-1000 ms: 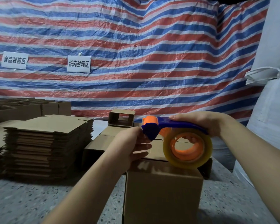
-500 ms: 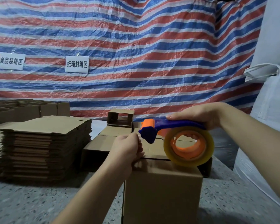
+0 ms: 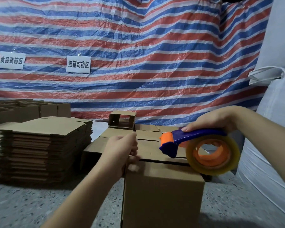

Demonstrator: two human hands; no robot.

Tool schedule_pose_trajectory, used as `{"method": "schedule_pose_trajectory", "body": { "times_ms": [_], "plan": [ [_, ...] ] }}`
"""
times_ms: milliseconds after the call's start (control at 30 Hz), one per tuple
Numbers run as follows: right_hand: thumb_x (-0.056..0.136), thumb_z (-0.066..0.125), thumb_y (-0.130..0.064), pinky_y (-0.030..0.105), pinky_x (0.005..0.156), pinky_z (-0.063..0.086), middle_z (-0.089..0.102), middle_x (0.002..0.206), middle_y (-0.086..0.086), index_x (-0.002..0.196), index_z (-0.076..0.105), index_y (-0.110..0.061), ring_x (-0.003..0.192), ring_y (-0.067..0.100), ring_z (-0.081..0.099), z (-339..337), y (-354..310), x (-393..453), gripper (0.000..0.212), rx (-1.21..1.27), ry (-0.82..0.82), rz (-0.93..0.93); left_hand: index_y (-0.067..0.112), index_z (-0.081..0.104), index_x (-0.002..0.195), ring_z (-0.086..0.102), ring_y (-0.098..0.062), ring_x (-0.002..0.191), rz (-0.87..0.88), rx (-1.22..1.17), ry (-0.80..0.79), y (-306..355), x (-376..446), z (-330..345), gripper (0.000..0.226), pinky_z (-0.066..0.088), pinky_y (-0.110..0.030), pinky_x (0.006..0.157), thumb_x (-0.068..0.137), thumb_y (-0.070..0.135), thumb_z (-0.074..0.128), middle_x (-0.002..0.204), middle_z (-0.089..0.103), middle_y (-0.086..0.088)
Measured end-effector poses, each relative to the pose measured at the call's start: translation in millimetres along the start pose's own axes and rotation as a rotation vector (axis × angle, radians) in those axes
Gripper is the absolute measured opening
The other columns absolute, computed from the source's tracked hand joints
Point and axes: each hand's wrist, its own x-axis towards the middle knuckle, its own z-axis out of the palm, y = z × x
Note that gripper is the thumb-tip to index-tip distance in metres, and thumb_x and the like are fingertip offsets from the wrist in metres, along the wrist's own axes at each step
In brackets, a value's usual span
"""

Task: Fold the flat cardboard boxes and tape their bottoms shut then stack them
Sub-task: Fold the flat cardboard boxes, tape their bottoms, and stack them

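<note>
A folded brown cardboard box (image 3: 161, 196) stands in front of me on the speckled table, flaps up. My left hand (image 3: 122, 150) has its fingers curled at the box's top left corner, apparently pinching the clear tape end, which I cannot make out. My right hand (image 3: 211, 120) grips the blue handle of a tape dispenser (image 3: 196, 142) with an orange head and a clear tape roll (image 3: 212, 155) that touches the box's top right.
A tall stack of flat cardboard boxes (image 3: 44, 148) sits at the left. Folded boxes (image 3: 148, 134) crowd behind the one in front, more at far left (image 3: 30, 109). White bulk bags (image 3: 273, 129) stand at the right. A striped tarp (image 3: 138, 55) hangs behind.
The tape dispenser has moved right, away from my left hand, opening a gap between them. My left hand has stayed at the box's top left corner, fingers curled tighter.
</note>
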Motion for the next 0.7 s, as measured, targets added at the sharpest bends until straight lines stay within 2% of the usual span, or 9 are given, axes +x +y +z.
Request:
{"method": "schedule_pose_trajectory", "body": {
  "times_ms": [67, 200, 367, 533, 633, 700],
  "plan": [
    [0.054, 0.079, -0.070, 0.026, 0.059, 0.056, 0.077, 0.095, 0.007, 0.124, 0.062, -0.015, 0.071, 0.014, 0.071, -0.2, -10.0, -0.1, 0.091, -0.002, 0.020, 0.029, 0.011, 0.063, 0.065, 0.044, -0.004, 0.036, 0.118, 0.295, 0.008, -4.7, 5.3, -12.2, 0.035, 0.036, -0.015, 0.038, 0.093, 0.032, 0.060, 0.050, 0.052, 0.004],
    [0.059, 0.075, -0.069, 0.026, 0.061, 0.056, 0.078, 0.093, 0.006, 0.118, 0.066, -0.012, 0.071, 0.014, 0.072, 3.2, -19.4, 0.6, 0.082, -0.069, 0.050, 0.082, 0.011, 0.065, 0.068, 0.045, -0.005, 0.036, 0.137, 0.419, -0.030, -16.2, 11.1, -24.4, 0.034, 0.035, -0.013, 0.038, 0.096, 0.030, 0.058, 0.049, 0.050, 0.004],
    [0.059, 0.075, -0.067, 0.025, 0.060, 0.056, 0.078, 0.091, 0.006, 0.114, 0.067, -0.013, 0.070, 0.014, 0.072, 6.2, -28.3, 0.8, 0.078, -0.104, 0.065, 0.100, 0.010, 0.061, 0.070, 0.040, -0.001, 0.031, 0.067, 0.274, 0.004, -34.7, 8.4, -24.0, 0.032, 0.035, -0.012, 0.036, 0.098, 0.025, 0.055, 0.039, 0.044, 0.011],
    [0.060, 0.073, -0.068, 0.024, 0.056, 0.055, 0.077, 0.085, 0.005, 0.111, 0.068, -0.013, 0.065, 0.013, 0.071, 11.2, -41.1, -0.5, 0.075, -0.150, 0.077, 0.111, 0.013, 0.053, 0.064, 0.043, -0.011, 0.043, -0.020, 0.053, 0.003, -37.9, 4.3, -24.3, 0.033, 0.036, -0.021, 0.045, 0.097, 0.018, 0.054, 0.048, 0.047, 0.003],
    [0.074, 0.071, -0.066, 0.024, 0.053, 0.054, 0.076, 0.080, 0.004, 0.110, 0.068, -0.012, 0.061, 0.012, 0.070, 14.5, -47.1, 1.6, 0.065, -0.171, 0.113, 0.112, 0.011, 0.052, 0.068, 0.045, -0.020, 0.057, -0.073, -0.061, 0.019, -42.0, 3.3, -26.2, 0.028, 0.036, -0.027, 0.051, 0.096, 0.012, 0.052, 0.064, 0.050, -0.010],
    [0.080, 0.070, -0.063, 0.023, 0.053, 0.054, 0.076, 0.079, 0.003, 0.110, 0.067, -0.012, 0.061, 0.012, 0.070, 16.2, -49.3, 2.8, 0.060, -0.176, 0.135, 0.110, 0.010, 0.053, 0.068, 0.043, -0.020, 0.056, -0.098, -0.098, 0.025, -45.1, 3.7, -27.8, 0.027, 0.035, -0.026, 0.048, 0.095, 0.009, 0.052, 0.062, 0.048, -0.008]
  ]
}}
